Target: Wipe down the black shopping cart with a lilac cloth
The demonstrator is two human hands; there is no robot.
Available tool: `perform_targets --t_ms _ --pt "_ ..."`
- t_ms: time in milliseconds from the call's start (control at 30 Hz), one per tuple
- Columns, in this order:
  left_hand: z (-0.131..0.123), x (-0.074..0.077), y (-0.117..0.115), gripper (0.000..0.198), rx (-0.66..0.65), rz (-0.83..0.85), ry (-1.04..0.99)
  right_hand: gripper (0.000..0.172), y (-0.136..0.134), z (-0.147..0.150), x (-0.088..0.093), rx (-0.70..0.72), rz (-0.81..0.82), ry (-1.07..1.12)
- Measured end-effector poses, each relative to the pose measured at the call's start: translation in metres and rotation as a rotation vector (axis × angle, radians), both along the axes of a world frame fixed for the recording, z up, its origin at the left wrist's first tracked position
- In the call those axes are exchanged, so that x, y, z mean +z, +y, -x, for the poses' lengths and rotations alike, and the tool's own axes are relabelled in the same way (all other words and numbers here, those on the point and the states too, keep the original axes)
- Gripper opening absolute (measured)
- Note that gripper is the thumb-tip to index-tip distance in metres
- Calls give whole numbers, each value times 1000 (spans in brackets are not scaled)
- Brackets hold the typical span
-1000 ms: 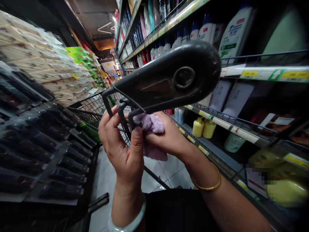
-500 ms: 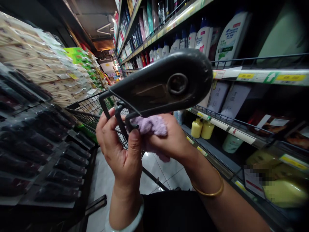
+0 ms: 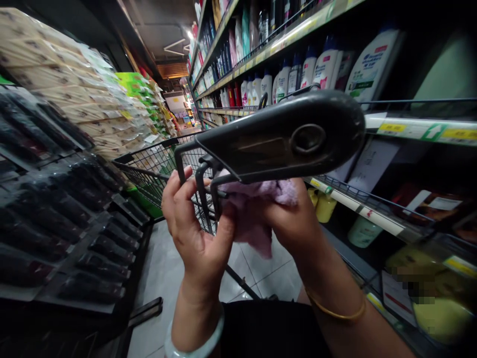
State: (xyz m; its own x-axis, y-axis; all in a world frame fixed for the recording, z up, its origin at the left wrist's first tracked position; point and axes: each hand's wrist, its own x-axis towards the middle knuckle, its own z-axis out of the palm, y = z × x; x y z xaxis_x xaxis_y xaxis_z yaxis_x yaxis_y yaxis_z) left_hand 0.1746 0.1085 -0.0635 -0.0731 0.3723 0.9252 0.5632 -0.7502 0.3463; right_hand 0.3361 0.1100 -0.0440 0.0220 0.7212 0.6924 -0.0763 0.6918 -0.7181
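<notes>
Close in front of me is the dark handle end (image 3: 276, 141) of a shopping cart, a thick plastic piece with a round bolt recess. Bent black wires (image 3: 203, 186) stick out below its left end. My left hand (image 3: 197, 223) grips these wires, fingers behind and thumb in front. A lilac cloth (image 3: 257, 223) is bunched in my right hand (image 3: 298, 219), pressed up under the handle piece, with a corner hanging down. The right fingertips are hidden by the cloth and handle. Beyond my left hand lies the cart's wire basket (image 3: 145, 161).
Shelves of shampoo bottles (image 3: 324, 67) run along the right, with a price rail (image 3: 410, 129) near the handle. On the left are stacked tan packs (image 3: 67, 89) and dark packaged goods (image 3: 59, 214) on a rack. Pale floor tiles (image 3: 160, 268) show below.
The handle end and both hands have shifted right in the view. My right hand has moved the cloth along the underside of the handle, away from my left hand, which keeps its grip.
</notes>
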Motion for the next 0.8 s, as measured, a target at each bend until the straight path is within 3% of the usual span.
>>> perform_targets --t_ms 100,233,433,600,800 --pt "0 0 -2 51 -52 8 -33 36 3 4 -1 51 -6 10" --pt "-1 -1 -2 50 -37 -14 -51 26 11 9 -4 118 44 -225" --pt "-1 1 -3 45 13 -9 -36 30 3 9 -2 43 119 -33" --pt "-3 2 -4 43 25 8 -44 33 11 9 -2 114 70 -315" --pt "-4 2 -3 45 39 9 -37 36 2 14 0 72 114 96"
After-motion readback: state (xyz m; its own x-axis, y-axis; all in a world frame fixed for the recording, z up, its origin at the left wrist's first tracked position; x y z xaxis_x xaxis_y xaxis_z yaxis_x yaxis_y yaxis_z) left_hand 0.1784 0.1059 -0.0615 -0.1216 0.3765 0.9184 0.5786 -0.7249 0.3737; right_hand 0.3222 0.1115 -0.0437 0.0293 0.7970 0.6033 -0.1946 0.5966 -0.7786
